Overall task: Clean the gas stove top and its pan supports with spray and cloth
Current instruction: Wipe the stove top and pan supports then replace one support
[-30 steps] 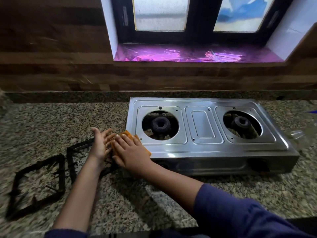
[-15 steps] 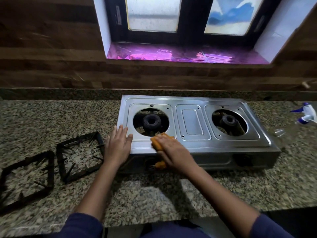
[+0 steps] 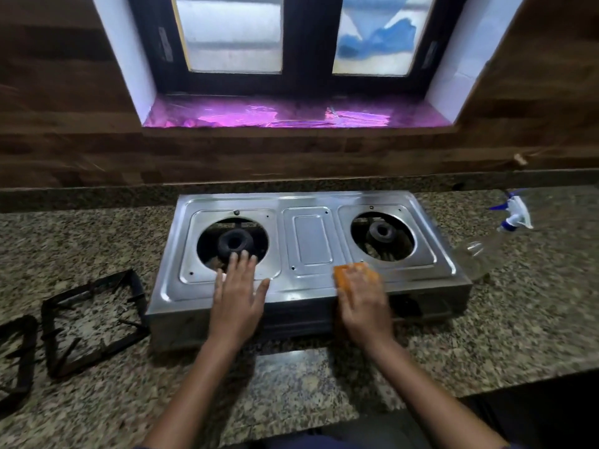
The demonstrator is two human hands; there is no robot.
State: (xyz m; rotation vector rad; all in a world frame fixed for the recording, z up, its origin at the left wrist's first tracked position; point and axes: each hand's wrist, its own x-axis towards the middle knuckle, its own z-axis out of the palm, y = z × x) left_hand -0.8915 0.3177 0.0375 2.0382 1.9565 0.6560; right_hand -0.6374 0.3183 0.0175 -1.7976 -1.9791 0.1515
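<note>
A steel two-burner gas stove sits on the granite counter with both burners bare. My left hand lies flat on the stove's front left, fingers spread, just below the left burner. My right hand presses an orange cloth onto the front edge of the stove top, below the right burner. Two black pan supports lie on the counter left of the stove: one close by, the other cut off at the frame's edge. A clear spray bottle with a blue-white trigger lies tilted right of the stove.
The granite counter runs along a wood-panelled wall. Above the stove is a window with a shiny purple sill. The counter's front edge drops away at the lower right.
My right hand has slid the cloth rightward along the stove's front edge, from the left corner to below the right burner. My left hand moved from beside the stove onto its front left.
</note>
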